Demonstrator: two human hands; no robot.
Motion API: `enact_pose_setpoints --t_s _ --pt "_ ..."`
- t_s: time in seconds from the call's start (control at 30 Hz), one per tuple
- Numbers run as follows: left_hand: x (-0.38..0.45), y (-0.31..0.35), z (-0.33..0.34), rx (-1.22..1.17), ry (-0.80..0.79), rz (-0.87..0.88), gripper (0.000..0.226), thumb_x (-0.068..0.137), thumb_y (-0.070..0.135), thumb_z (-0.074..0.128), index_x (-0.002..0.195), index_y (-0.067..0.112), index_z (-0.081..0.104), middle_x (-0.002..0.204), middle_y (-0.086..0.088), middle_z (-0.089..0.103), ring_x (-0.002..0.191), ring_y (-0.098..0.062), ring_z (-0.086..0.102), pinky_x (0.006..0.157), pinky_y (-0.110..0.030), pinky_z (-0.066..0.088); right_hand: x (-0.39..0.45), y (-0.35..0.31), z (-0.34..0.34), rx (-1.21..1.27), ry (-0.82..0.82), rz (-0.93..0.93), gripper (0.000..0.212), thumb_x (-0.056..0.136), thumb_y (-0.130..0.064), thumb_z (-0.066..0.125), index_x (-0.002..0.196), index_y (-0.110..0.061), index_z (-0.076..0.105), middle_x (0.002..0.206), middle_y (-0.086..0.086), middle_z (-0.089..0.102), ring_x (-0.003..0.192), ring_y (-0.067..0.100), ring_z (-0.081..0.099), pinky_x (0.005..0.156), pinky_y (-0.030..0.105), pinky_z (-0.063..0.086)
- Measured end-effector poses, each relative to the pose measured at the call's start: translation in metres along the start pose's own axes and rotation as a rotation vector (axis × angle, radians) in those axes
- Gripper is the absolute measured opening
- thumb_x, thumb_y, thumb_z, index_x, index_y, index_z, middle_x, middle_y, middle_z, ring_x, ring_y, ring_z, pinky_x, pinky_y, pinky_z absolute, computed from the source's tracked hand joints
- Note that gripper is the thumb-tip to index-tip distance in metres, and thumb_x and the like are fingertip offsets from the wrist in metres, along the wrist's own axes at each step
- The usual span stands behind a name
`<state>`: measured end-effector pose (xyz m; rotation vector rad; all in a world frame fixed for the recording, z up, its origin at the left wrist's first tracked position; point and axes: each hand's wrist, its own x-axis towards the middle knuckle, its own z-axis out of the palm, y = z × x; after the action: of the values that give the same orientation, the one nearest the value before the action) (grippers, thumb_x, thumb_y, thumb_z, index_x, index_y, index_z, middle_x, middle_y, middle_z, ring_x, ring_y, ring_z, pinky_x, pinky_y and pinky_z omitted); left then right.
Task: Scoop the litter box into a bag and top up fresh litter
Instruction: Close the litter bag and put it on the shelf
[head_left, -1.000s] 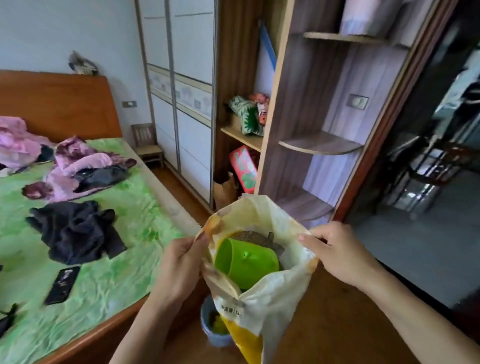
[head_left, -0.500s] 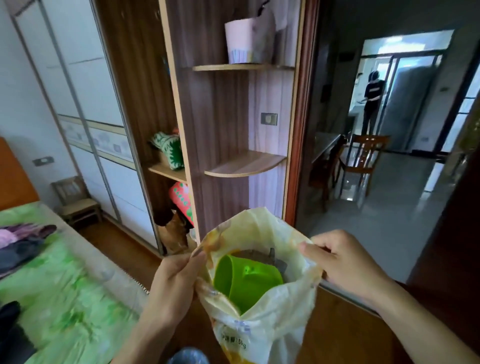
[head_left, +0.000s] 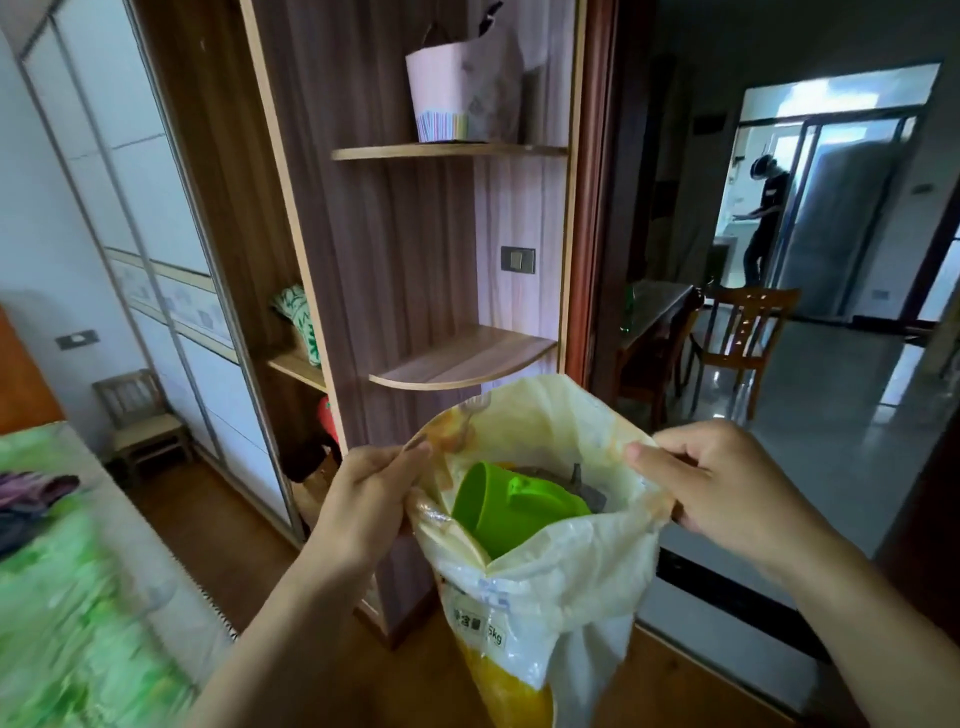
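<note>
**A soft, loaded sack held open by its rim**

The left hand (head_left: 371, 501) is pinching the left edge of the litter bag (head_left: 540, 587), thumb and fingers curling over the thin plastic rim. Between the two hands the bag is hanging in the air in front of the person, its mouth gaping upward; a green scoop (head_left: 511, 506) is lying tilted inside it on dark grey litter. The right hand (head_left: 722, 486) is gripping the opposite edge, fingers folding round it.

The bag looks limp and crinkly, and probably slick, so it is likely sagging under its load rather than holding any shape. The printed weight mark suggests real heft. Rim grips are keeping it open, but a hand under its base would likely carry it more safely. The scoop appears rigid and light, best taken by its handle.
</note>
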<state>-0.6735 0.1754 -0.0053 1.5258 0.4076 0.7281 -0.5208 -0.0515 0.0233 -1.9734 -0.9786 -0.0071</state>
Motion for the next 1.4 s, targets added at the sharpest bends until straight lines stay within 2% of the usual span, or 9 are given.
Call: enact_pose_setpoints --t_s 0.13,0.33,0.6,0.83,0.9,1.0,1.17,1.3,1.4 --pt "0.051 -0.021 0.017 -0.062 -0.003 -0.033 0.033 0.099 0.009 0.052 0.074 -0.011 0.059 0.041 -0.006 0.039 0.031 -0.012 0.036 0.035 -0.016 0.029 0.042 0.025 -0.001 0.044 -0.005 0.076 0.051 0.095 -0.022 0.06 0.059 0.006 0.038 0.048 0.004 0.03 0.041 0.015 0.032 0.046 0.027 0.025" --pt "0.146 -0.05 0.043 -0.147 -0.055 0.016 0.049 0.092 0.018 0.063 0.076 -0.026 0.049 0.063 -0.015 0.043 0.054 -0.022 0.035 0.052 -0.028 0.025 0.117 0.064 0.003 -0.037 -0.026 0.134 0.048 0.095 -0.026 0.059 0.065 0.011 0.051 0.046 0.005 0.04 0.04 0.014 0.039 0.047 0.027 0.031" --pt "0.26 -0.085 0.067 -0.072 -0.094 0.075 0.041 0.089 0.026 0.062 0.052 0.013 0.051 0.048 -0.005 0.037 0.045 -0.015 0.033 0.044 -0.025 0.025 0.236 0.116 0.008 -0.155 0.039 0.125 0.048 0.094 -0.02 0.06 0.056 0.006 0.05 0.041 0.002 0.044 0.039 0.011 0.042 0.043 0.019 0.031" --pt "0.337 -0.103 0.082 -0.106 -0.023 -0.013 0.047 0.094 0.016 0.059 0.048 0.017 0.046 0.045 -0.001 0.031 0.039 -0.01 0.028 0.039 -0.019 0.024 0.328 0.17 0.017 -0.053 -0.078 0.126 0.049 0.096 -0.02 0.059 0.059 0.011 0.048 0.043 0.002 0.04 0.038 0.01 0.036 0.043 0.02 0.029" --pt "0.359 -0.111 0.088 -0.105 0.002 -0.032 0.042 0.091 0.018 0.064 0.052 0.012 0.049 0.046 -0.003 0.032 0.04 -0.012 0.03 0.04 -0.02 0.025 0.354 0.191 0.022 -0.044 -0.113 0.099 0.051 0.096 -0.021 0.059 0.055 0.006 0.043 0.043 0.001 0.037 0.039 0.011 0.034 0.045 0.025 0.028" --pt "0.387 -0.118 0.105 -0.021 0.075 -0.017 0.042 0.096 0.01 0.055 0.056 0.005 0.047 0.045 -0.004 0.031 0.039 -0.01 0.029 0.038 -0.019 0.024 0.393 0.224 0.029 -0.043 -0.132 0.039 0.053 0.095 -0.026 0.06 0.052 -0.004 0.038 0.042 -0.001 0.033 0.04 0.012 0.034 0.047 0.029 0.027" --pt "0.436 -0.114 0.148 0.037 0.242 0.042 0.037 0.097 0.008 0.054 0.062 -0.003 0.052 0.047 -0.008 0.035 0.038 -0.01 0.03 0.037 -0.019 0.022 0.477 0.271 0.019 0.037 -0.201 -0.078 0.052 0.095 -0.031 0.058 0.065 0.01 0.048 0.05 0.004 0.033 0.044 0.017 0.034 0.046 0.027 0.027" --pt "0.469 -0.111 0.169 0.042 0.384 0.107 0.043 0.097 0.006 0.052 0.063 -0.02 0.048 0.047 -0.012 0.041 0.038 -0.01 0.035 0.038 -0.018 0.026 0.549 0.283 0.01 0.084 -0.228 -0.2 0.052 0.096 -0.026 0.06 0.059 0.006 0.044 0.047 0.0 0.031 0.042 0.013 0.034 0.044 0.024 0.027" --pt "0.493 -0.111 0.176 0.036 0.473 0.111 0.037 0.098 0.007 0.052 0.065 -0.008 0.055 0.048 -0.012 0.04 0.042 -0.016 0.035 0.041 -0.021 0.028 0.592 0.287 0.016 0.125 -0.254 -0.239 0.052 0.095 -0.026 0.061 0.056 0.004 0.045 0.049 0.001 0.032 0.044 0.013 0.034 0.044 0.022 0.029"
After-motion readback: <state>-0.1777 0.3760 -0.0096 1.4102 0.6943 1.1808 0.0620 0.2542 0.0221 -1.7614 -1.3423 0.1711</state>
